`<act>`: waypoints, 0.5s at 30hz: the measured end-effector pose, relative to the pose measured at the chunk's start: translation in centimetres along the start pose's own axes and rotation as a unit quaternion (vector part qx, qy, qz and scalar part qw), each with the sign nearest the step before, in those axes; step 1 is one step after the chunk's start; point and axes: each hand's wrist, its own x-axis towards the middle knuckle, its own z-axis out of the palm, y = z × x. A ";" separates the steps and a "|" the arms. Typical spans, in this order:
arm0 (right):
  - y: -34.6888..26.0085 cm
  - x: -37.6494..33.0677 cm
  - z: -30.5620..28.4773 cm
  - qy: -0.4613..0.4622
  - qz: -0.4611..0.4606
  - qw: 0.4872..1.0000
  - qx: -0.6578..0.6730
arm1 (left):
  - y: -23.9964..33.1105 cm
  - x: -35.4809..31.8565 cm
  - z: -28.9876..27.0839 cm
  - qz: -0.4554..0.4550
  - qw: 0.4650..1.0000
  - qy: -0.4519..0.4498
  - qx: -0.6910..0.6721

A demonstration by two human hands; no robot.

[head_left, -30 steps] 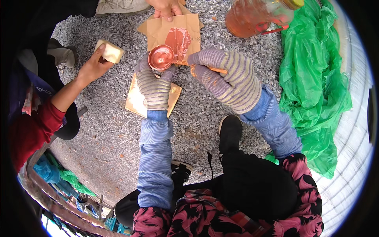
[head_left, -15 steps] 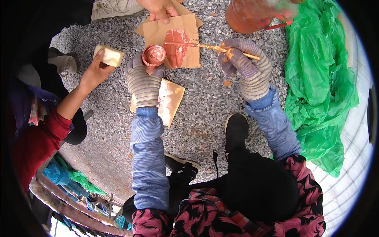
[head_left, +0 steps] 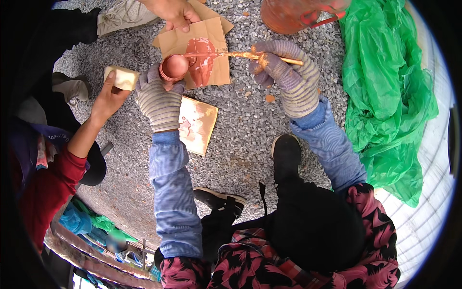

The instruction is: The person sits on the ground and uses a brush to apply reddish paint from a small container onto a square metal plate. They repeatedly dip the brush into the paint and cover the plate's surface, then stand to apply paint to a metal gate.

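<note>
My gloved left hand (head_left: 161, 98) grips a small round jar (head_left: 166, 78) of reddish-brown paint, its mouth tipped toward the right. In my gloved right hand (head_left: 286, 70) is a thin stick (head_left: 236, 54) smeared with gold and reddish paint. It lies nearly level across the cardboard, its left end by the jar's rim; whether it touches is unclear. Beneath it, a co-worker's hand (head_left: 177, 13) holds a brown cardboard piece (head_left: 219, 72) with a wet reddish-brown patch (head_left: 199, 65). Below my left wrist a paint-streaked board (head_left: 202, 120) rests on the gravel.
At left, a red-sleeved arm (head_left: 57, 176) reaches in, its hand (head_left: 108, 98) holding a pale sponge-like block (head_left: 122, 78). A red paint-stained container (head_left: 288, 17) stands at the top. Green plastic sheeting (head_left: 385, 106) lies at right beside a white surface (head_left: 423, 212). Grey gravel (head_left: 250, 159) covers the ground.
The whole view has shifted, so most things appear farther left. The jar now leans more toward the stick. The hand with the pale block has come slightly nearer.
</note>
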 end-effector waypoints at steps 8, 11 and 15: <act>-1.2 -0.4 0.3 -0.004 -0.024 0.999 0.026 | -1.0 -0.3 -0.2 -0.088 0.973 0.013 -0.215; -1.9 -0.2 0.4 -0.025 -0.038 0.997 0.060 | -1.8 -0.7 0.1 -0.138 0.881 0.026 -0.451; -2.8 0.1 0.9 -0.035 -0.040 0.995 0.079 | -1.2 -0.8 -0.5 -0.186 0.811 0.013 -0.555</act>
